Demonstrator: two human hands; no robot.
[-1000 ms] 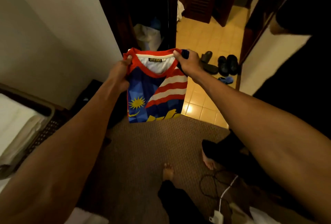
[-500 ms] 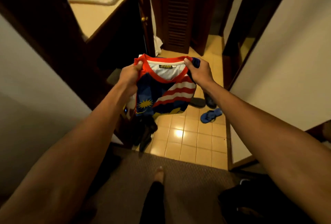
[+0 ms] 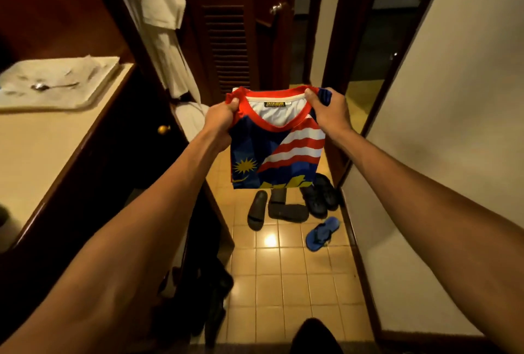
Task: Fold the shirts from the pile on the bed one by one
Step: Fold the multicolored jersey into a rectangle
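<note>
Open tiled floor (image 3: pixel 286 282) lies below; sandals (image 3: pixel 286 207) clutter it ahead, between counter (image 3: pixel 42 149) and wall (image 3: pixel 453 127).

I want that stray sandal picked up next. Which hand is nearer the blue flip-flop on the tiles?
Right. The right hand holds the shirt almost directly above the blue flip-flop; the left hand grips the shirt's other shoulder, further left.
</note>
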